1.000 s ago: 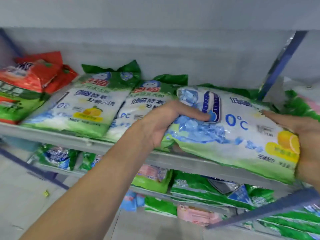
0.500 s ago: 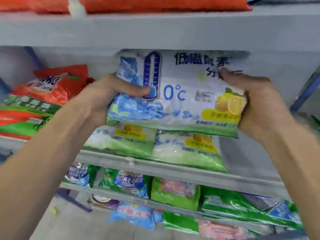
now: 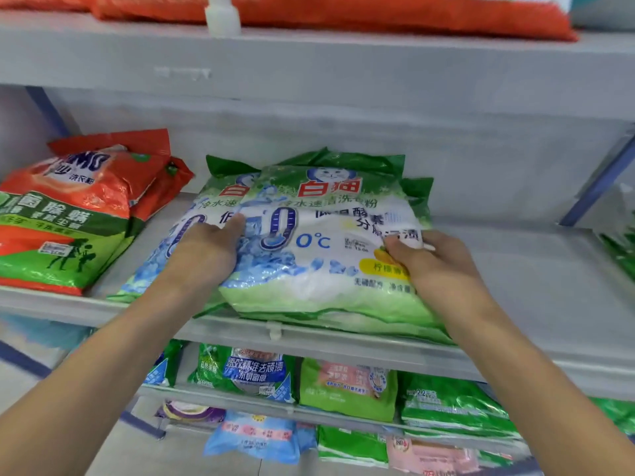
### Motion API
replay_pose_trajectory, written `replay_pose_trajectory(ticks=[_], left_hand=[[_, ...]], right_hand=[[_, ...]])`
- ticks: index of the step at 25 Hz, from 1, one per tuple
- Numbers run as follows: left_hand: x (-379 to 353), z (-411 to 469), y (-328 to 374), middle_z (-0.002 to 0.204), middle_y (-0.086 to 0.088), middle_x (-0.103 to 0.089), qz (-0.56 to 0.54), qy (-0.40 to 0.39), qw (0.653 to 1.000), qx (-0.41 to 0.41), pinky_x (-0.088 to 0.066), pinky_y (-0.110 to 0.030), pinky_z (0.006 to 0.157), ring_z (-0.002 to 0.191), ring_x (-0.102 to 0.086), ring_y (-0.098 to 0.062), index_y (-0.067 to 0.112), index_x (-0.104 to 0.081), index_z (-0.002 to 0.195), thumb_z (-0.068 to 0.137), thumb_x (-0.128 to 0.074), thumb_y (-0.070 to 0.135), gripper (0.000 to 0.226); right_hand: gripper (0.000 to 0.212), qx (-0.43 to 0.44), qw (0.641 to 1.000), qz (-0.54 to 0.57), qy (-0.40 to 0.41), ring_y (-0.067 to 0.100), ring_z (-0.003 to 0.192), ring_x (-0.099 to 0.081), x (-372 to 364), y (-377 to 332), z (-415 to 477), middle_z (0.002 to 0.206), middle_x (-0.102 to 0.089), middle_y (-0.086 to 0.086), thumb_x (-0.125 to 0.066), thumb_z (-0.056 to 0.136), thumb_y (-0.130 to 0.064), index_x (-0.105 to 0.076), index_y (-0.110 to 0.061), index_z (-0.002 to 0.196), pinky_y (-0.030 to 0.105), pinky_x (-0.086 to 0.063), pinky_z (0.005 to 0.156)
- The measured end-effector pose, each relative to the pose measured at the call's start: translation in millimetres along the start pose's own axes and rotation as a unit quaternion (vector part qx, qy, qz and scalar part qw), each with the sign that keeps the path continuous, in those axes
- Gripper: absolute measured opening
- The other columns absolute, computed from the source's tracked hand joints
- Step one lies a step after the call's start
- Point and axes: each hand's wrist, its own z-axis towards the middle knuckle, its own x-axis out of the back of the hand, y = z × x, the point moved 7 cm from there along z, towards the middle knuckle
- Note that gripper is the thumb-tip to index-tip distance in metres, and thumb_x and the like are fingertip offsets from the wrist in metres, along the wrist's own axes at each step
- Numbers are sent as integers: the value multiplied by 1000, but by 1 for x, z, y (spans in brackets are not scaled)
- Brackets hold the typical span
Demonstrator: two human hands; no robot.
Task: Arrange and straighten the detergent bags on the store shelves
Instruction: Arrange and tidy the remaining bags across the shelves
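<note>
Gripping the top detergent bag [image 3: 319, 266] on a grey shelf [image 3: 522, 276] — both hands [image 3: 202, 255] [image 3: 438, 267] curled round it

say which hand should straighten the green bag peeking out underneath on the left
Left, likely: the left hand holds the top bag right beside that lower bag; the right hand grips its far right edge.

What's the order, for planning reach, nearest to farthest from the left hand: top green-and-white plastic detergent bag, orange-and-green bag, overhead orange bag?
From the left hand:
1. The green-and-white detergent bag: gripped at its left edge, centre.
2. The orange-and-green bag: off to the left, same level.
3. The orange bag: overhead, farthest.
</note>
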Motion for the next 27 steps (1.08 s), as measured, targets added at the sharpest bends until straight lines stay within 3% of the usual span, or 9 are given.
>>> replay_pose_trajectory(ticks=[3,4,7,10,12,14,17,22,27], left_hand=[[5,3,21,66,-17,-50,73,37,995,-57,-28,-37,66,83,-57,-41,1,-50,67,105,-50,40,55],[6,2,24,74,-21,-55,95,56,991,-78,-31,-36,68,91,-60,-44,-2,-53,75,106,-50,38,51],[9,-35,39,119,-32,-57,116,145,944,-274,-48,-52,81,112,-56,-49,1,-54,122,105,-51,44,46],[-17,-64,33,167,-1,-27,234,-58,896,-374,-31,-52,120,152,-29,-28,54,-21,153,82,-30,94,82],[-29,-61,21,171,14,-7,315,-118,855,-395,-19,-49,127,158,-13,-18,65,2,152,70,-25,104,95],[-29,-51,24,170,21,-3,307,-112,861,-390,-16,-44,128,158,-10,-11,68,3,150,69,-33,103,95],[-30,-38,25,168,24,-10,282,-96,871,-390,-19,-38,128,156,-15,-7,67,-6,151,68,-41,98,96],[-27,-53,22,157,7,-45,272,5,854,-444,-41,-44,116,144,-45,-21,38,-37,156,74,-43,92,98],[-30,-63,12,157,-5,-44,286,11,875,-391,-32,-54,119,148,-35,-30,17,-39,153,79,-46,84,100]], right_hand=[[18,38,997,-49,48,7,81,-78,-7,-13,5,89,-80,-4,-62,103,-27,-66,-12,112,39,-63,77],[20,34,996,-60,52,9,83,-77,-8,-15,7,91,-79,-4,-61,104,-29,-65,-12,114,38,-62,78],[38,62,976,-191,78,5,84,-72,-1,-22,-6,91,-75,-15,-57,100,-47,-56,-15,121,25,-53,65],[103,110,934,-340,-7,16,131,-54,-13,-15,-30,149,-44,-4,-52,72,-90,-18,-40,155,33,-45,97],[124,111,910,-388,-93,17,153,-27,-26,-3,-38,166,-14,-9,-51,58,-99,-3,-46,159,38,-35,118],[123,138,897,-410,-92,21,157,-10,-30,-3,-32,170,-5,-5,-56,66,-92,0,-40,163,41,-25,125],[116,157,904,-393,-58,16,150,-19,-31,-10,-23,164,-15,-9,-62,70,-85,-7,-40,162,36,-30,118],[103,190,905,-380,25,23,153,-29,-25,3,-35,170,-19,-3,-58,73,-86,-22,-40,158,43,-41,114],[80,218,895,-382,69,26,154,-29,-25,17,-60,174,-2,-8,-48,96,-69,-19,-32,160,47,-42,111]])
